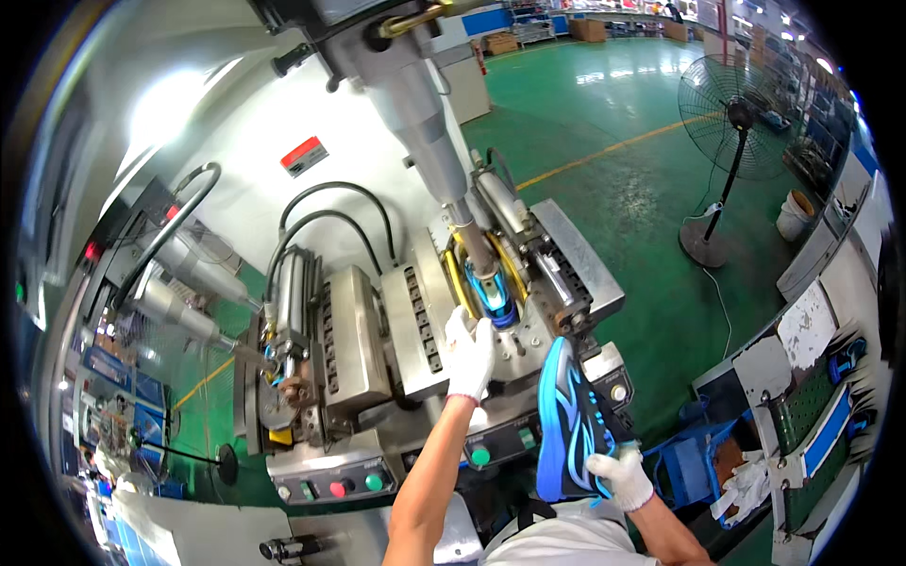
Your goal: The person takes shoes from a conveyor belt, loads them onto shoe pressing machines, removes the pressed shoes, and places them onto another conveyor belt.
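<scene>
Holding blue shoe: right hand, grip closed. Left hand over machine, grip parted, touch unclear.

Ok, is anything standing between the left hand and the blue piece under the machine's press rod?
Nothing visible on the near side: the left hand is right beside the near end of the blue piece; I can't tell whether they touch. The press rod stands over it.

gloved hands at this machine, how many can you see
2: the left hand is just below the blue piece in the machine; the right hand holds a blue shoe. Neither is hidden.
</scene>
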Demonstrator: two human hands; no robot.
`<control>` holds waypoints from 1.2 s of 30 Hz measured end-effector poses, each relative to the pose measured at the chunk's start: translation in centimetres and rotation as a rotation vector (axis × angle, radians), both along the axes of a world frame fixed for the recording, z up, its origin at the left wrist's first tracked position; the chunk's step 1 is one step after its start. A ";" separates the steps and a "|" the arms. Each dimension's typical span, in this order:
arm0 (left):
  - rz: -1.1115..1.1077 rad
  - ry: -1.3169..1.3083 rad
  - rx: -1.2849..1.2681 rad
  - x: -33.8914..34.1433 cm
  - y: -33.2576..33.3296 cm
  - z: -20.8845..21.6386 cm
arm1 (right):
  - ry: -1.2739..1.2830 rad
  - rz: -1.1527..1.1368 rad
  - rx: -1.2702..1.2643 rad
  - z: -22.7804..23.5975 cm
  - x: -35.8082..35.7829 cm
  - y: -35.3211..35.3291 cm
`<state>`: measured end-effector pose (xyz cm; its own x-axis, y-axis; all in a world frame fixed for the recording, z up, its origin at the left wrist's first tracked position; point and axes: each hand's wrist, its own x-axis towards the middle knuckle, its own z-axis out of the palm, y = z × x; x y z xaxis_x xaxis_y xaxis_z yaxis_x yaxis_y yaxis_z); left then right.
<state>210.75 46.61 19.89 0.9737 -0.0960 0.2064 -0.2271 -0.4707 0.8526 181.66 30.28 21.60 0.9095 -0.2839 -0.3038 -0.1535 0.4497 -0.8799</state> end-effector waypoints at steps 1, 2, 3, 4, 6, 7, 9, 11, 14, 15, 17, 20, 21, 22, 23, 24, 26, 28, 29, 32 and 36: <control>0.051 0.050 0.087 2.0 -3.0 -0.3 | 0.018 -0.082 -0.011 -0.5 -0.4 -0.9; 0.104 0.099 0.176 3.6 -5.5 -0.5 | 0.027 -0.125 -0.046 -0.6 -1.3 -1.6; 0.176 0.001 0.195 6.8 -5.6 -3.5 | 0.018 -0.130 -0.067 -0.4 -1.7 -1.9; 0.099 0.278 0.338 9.3 -6.6 -4.6 | 0.147 -0.107 -0.067 -1.7 -3.4 -2.8; 0.173 0.018 0.276 11.3 -8.1 -8.8 | 0.106 -0.244 -0.111 1.0 -2.6 -2.4; 0.388 -0.343 0.519 15.6 -0.8 -13.1 | 0.094 -0.163 -0.052 2.4 -1.7 -1.2; 0.260 -0.110 0.416 14.4 -6.4 -12.4 | 0.394 -0.169 -0.091 2.5 -2.3 -2.5; 0.092 0.071 0.284 12.8 -7.7 -7.8 | 0.372 -0.250 -0.141 0.7 -1.4 -3.0; 0.212 0.370 0.031 12.8 0.7 -2.0 | 0.243 -0.151 -0.199 1.9 1.6 -2.2; 0.050 0.474 -0.027 10.6 0.6 0.2 | 0.219 -0.188 -0.256 2.5 2.5 -2.5; 0.041 0.234 -0.141 3.8 1.1 3.1 | 0.126 -0.210 -0.446 3.6 5.2 -2.6; 0.041 0.242 -0.195 -6.1 7.5 6.2 | 0.193 0.037 -0.428 5.2 12.0 -2.4; 0.014 0.313 -0.348 -9.1 10.5 5.6 | 0.072 0.050 -0.619 2.8 15.8 -2.7; 0.052 0.324 -0.406 -12.1 12.7 5.2 | 0.016 0.082 -0.633 3.0 20.7 -2.8; 0.037 0.407 -0.457 -14.7 14.7 5.4 | -0.095 0.236 -0.270 4.5 25.3 -2.3; 0.031 0.454 -0.383 -17.4 16.6 5.0 | 0.030 0.274 -0.252 4.9 29.7 -2.1; 0.064 0.522 -0.321 -21.9 18.5 4.7 | 0.058 0.411 -0.620 1.5 38.2 -2.4; 0.271 0.471 -0.234 -28.4 20.6 1.0 | 0.160 0.267 -1.498 -5.0 43.8 -0.9; 0.282 0.507 0.030 -30.7 21.8 1.0 | 0.179 0.174 -1.488 -8.5 45.3 -0.1; 0.672 0.674 0.004 -38.8 22.5 -1.1 | -0.002 0.136 -1.642 -9.9 46.6 2.7; 1.129 0.526 0.069 -43.3 22.5 -13.1 | 0.121 0.309 -1.511 -8.8 46.6 4.4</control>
<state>167.49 69.11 6.78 0.4819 0.8518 -0.2056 0.6939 -0.2277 0.6831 228.27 34.72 12.77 0.9806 -0.1957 0.0096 -0.1710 -0.8784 -0.4463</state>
